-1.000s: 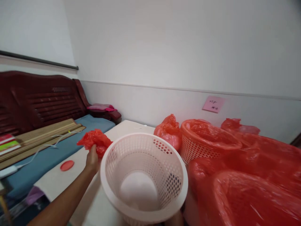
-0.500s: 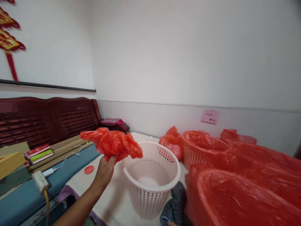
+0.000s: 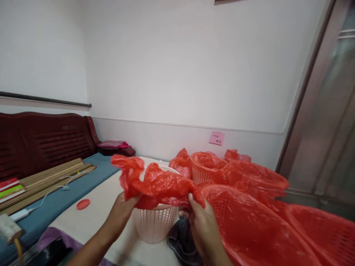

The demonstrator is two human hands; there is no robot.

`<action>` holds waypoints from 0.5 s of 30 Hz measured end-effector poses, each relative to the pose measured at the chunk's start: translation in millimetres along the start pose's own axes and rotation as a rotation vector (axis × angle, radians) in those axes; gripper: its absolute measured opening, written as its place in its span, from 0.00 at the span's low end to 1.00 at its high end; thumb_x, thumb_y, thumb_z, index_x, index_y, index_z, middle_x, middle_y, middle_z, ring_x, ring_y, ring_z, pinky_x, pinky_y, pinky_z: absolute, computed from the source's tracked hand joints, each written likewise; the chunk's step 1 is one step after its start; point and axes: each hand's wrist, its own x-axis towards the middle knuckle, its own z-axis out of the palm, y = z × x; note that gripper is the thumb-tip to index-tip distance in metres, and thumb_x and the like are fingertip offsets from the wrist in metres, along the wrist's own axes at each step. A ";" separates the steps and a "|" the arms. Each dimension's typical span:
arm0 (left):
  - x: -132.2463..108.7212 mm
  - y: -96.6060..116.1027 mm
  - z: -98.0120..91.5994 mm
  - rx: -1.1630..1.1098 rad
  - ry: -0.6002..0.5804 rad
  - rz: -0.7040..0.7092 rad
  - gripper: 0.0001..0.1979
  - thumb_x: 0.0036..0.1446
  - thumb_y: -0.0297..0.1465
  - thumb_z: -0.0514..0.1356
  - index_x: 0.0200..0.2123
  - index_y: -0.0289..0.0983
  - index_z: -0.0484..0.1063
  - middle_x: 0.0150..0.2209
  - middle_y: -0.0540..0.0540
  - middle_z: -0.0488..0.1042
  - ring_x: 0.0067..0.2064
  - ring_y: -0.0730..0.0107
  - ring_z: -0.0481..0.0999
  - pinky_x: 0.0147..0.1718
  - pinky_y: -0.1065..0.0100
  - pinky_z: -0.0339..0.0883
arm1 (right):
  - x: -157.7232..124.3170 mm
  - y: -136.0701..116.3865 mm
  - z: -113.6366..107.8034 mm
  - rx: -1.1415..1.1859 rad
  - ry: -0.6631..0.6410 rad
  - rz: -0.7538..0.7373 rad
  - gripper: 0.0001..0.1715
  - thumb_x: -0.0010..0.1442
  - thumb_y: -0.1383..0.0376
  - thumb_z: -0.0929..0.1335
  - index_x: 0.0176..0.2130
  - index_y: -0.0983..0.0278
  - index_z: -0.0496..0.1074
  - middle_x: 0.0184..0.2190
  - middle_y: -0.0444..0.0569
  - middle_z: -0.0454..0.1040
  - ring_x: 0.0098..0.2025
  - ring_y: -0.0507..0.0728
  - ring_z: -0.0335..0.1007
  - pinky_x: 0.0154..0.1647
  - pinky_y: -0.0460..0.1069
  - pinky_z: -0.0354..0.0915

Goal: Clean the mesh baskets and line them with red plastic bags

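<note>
Both my hands hold a crumpled red plastic bag (image 3: 158, 183) stretched between them over a white perforated basket (image 3: 155, 223) that stands on the table. My left hand (image 3: 122, 212) grips the bag's left end with closed fingers. Gripping the right end, my right hand (image 3: 201, 221) sits just beside a large basket lined with red plastic (image 3: 244, 225). The white basket's rim is mostly hidden behind the bag.
More red-lined baskets (image 3: 206, 164) and a knotted red bag (image 3: 180, 164) stand behind on the pale table (image 3: 94, 210). A small red lid (image 3: 83, 204) lies at the left. A dark wooden bench (image 3: 47, 140), blue mat, cable and a glass door (image 3: 327, 125) surround the table.
My left hand brought the red bag from the table's left side up and over the white basket. My right hand came into view and took the bag's other end.
</note>
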 end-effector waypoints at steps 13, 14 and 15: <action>7.7 26.1 -61.9 -0.456 0.226 -0.026 0.06 0.61 0.31 0.58 0.37 0.41 0.76 0.36 0.50 0.82 0.36 0.63 0.82 0.36 0.56 0.80 | 43.9 -40.2 -21.7 0.369 0.170 0.165 0.08 0.53 0.72 0.66 0.30 0.61 0.75 0.29 0.44 0.81 0.32 0.52 0.77 0.38 0.48 0.74; 4.0 29.9 -65.9 -0.462 0.224 -0.045 0.07 0.61 0.31 0.57 0.36 0.42 0.76 0.35 0.50 0.82 0.35 0.62 0.82 0.35 0.55 0.80 | 48.3 -39.5 -22.8 0.376 0.167 0.160 0.08 0.53 0.72 0.66 0.30 0.62 0.75 0.29 0.44 0.81 0.33 0.52 0.77 0.40 0.48 0.74; 0.2 34.2 -69.2 -0.469 0.242 -0.071 0.08 0.62 0.30 0.55 0.36 0.42 0.76 0.34 0.50 0.82 0.33 0.63 0.82 0.33 0.57 0.80 | 52.8 -38.8 -23.8 0.377 0.160 0.160 0.09 0.52 0.72 0.66 0.29 0.62 0.75 0.29 0.44 0.81 0.34 0.52 0.77 0.41 0.48 0.74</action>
